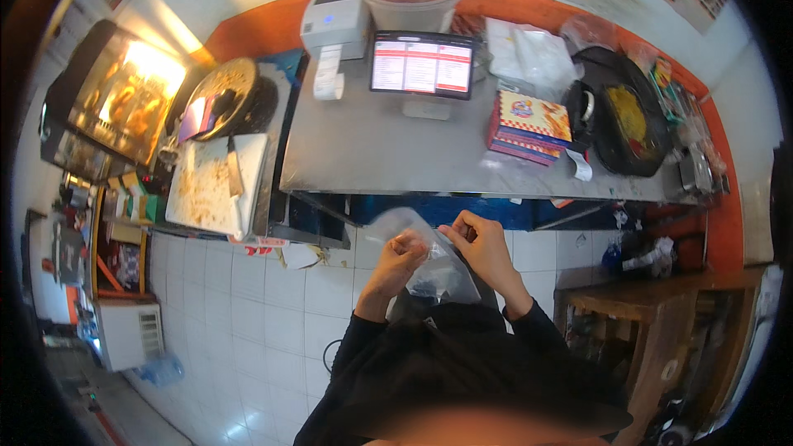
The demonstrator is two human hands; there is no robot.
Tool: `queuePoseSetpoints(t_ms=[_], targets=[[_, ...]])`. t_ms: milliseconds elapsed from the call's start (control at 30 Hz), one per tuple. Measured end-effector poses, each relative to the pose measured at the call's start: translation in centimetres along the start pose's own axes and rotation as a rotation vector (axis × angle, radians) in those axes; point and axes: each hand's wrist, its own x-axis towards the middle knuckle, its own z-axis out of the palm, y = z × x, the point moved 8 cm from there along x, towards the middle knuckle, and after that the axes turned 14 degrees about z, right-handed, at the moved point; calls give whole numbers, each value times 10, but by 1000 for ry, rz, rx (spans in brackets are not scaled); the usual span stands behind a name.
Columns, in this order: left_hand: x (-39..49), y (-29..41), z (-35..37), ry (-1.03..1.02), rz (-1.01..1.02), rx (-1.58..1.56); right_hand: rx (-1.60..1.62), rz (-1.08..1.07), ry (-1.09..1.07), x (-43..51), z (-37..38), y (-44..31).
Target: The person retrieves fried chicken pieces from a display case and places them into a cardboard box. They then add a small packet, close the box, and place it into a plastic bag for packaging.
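My left hand (396, 263) grips a translucent plastic bag (443, 275) that hangs in front of my body, below the front edge of the steel counter. Just right of it, my right hand (483, 244) is raised at the bag's upper right edge, thumb and index finger close together; whether they pinch the film cannot be made out. On the steel counter (384, 155) beyond my hands stand a lit tablet (421, 65), a label printer (334, 21) with paper hanging out, and a stack of printed food boxes (531, 124). White plastic bags (533, 56) lie behind the boxes.
A knife (234, 167) rests on a crumb-strewn white cutting board (198, 192) at the left, near a lit food warmer (124, 99). A black tray (657, 148) with yellow contents sits at the counter's right. A wooden table (650, 297) stands to my right.
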Motion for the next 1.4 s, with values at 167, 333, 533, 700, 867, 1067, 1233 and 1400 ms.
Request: queuePoseSetpoints(t_ms=[167,333,533,700,867,1067,1233,1400], targets=[[22,-17,26,10,58,-10,-41,-6,-137,-13,-1,11],[49,-29,66,-146,26,71,23,33,-14,-5,-37,42],[65,-66,120,-161,-137,90,132,30,-189,0,-59,68],[100,12,131,-248,664,1223,29,191,-115,33,-142,112],[112,45,73,194,663,1125,-55,-231,360,62,-236,134],[100,-44,151,9,584,1139,126,8,228,72,-161,132],[77,-1,127,344,985,873,-140,44,394,87,-229,142],[85,-22,84,610,880,250,24,-129,409,97,-228,159]])
